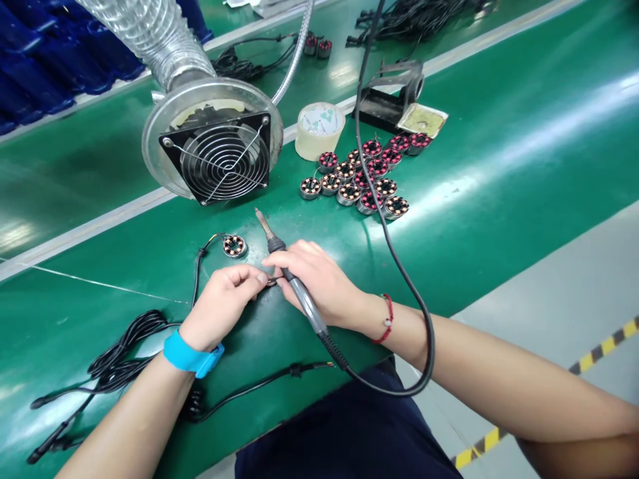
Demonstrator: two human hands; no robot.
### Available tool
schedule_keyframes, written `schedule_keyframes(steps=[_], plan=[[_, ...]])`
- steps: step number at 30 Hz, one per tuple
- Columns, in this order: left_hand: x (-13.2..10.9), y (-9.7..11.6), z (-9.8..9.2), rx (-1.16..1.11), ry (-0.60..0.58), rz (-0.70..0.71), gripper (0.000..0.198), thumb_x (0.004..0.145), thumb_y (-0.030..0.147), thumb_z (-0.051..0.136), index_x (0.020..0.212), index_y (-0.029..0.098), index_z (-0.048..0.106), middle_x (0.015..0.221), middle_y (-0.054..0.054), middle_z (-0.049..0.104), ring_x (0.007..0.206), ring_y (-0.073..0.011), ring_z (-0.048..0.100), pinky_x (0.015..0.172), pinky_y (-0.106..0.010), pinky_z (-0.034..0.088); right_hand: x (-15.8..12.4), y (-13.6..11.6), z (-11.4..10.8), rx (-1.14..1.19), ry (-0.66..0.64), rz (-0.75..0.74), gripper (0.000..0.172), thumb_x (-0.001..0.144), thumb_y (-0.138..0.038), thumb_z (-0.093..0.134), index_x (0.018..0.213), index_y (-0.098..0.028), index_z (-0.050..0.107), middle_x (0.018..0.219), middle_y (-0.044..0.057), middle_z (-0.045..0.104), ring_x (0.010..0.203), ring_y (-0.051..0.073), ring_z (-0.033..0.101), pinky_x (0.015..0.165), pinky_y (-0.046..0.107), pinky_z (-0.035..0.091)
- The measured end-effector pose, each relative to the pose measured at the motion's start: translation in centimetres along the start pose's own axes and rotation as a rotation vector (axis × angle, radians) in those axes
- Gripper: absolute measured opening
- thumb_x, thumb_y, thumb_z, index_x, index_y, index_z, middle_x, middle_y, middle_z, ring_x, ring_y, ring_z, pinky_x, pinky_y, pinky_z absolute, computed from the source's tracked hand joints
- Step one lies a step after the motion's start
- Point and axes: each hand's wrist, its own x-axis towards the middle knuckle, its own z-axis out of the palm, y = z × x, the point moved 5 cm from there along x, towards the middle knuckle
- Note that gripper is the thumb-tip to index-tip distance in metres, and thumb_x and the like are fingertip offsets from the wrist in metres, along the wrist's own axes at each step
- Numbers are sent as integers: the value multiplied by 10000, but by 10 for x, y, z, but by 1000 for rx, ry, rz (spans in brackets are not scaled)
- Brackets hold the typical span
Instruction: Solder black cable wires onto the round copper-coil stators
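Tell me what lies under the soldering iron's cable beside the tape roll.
The cable crosses over a cluster of small round wound coils on the green bench. Several coils show on either side; the parts directly beneath the cable are covered. The right hand holds the soldering iron.

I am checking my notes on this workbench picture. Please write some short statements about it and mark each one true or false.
1. The right hand holds a soldering iron. True.
2. The left hand wears a red wristband. False: its wristband is blue.
3. The fan lies flat, face down. False: it stands tilted, grille facing the person.
4. A tape roll stands behind the cluster of round parts. True.
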Motion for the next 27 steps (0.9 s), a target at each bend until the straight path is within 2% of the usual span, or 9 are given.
schedule_keyframes(steps=[3,5,8,11,14,17,22,24,27], plan=[[-3,3,6,115,-71,93,261,768,388,549,670,149,590,590,38,481,558,-98,388,549,-227,326,2,-3,0,5,50,-19,289,860,-99,471,1133,-184,514,911,46,647,817,202,500,747,338,399],[-5,5,6,245,-47,159,251,805,355,499,671,158,578,586,35,483,568,-110,410,566,-238,342,4,-3,0,42,81,-16,311,850,-87,483,1147,-176,509,907,50,650,819,203,514,760,349,425],[-7,8,-5,508,120,217,194,828,247,459,689,172,573,649,16,541,629,-129,483,626,-247,382,5,0,-7,134,147,5,364,845,-88,507,1195,-184,484,917,48,649,854,202,541,811,369,468],[-7,12,-26,692,300,205,193,843,190,434,728,176,589,772,-22,596,748,-161,555,723,-271,416,3,7,-16,163,224,46,386,839,-102,518,1207,-213,482,926,43,637,887,201,563,846,380,493],[-9,17,-39,761,421,170,223,893,229,399,935,169,610,916,-65,619,851,-194,596,784,-301,442,1,12,-22,149,269,53,377,830,-86,497,1184,-218,502,885,39,635,849,195,584,806,363,520],[-10,21,-32,837,419,150,318,885,363,489,1143,192,562,1077,-85,631,951,-225,624,812,-314,472,2,10,-26,137,294,13,370,827,-73,481,1167,-213,521,852,38,641,819,191,599,759,342,541],[-11,27,-17,943,389,75,468,813,402,596,1215,167,548,1124,-129,654,1016,-289,638,828,-351,496,3,2,-29,127,318,-46,378,819,-43,457,1142,-217,549,815,27,645,748,170,624,692,297,555],[-11,28,-25,951,380,49,439,806,358,598,1202,173,564,1099,-113,679,1000,-278,653,825,-340,502,3,1,-28,124,324,-69,377,823,-35,451,1138,-217,551,798,22,643,730,164,630,673,279,557],[-6,28,-58,935,414,0,358,796,324,601,1121,174,608,1056,-100,706,971,-277,669,806,-338,510,2,7,-23,116,314,-61,364,855,-49,443,1153,-230,547,792,17,644,723,154,637,662,251,558]])
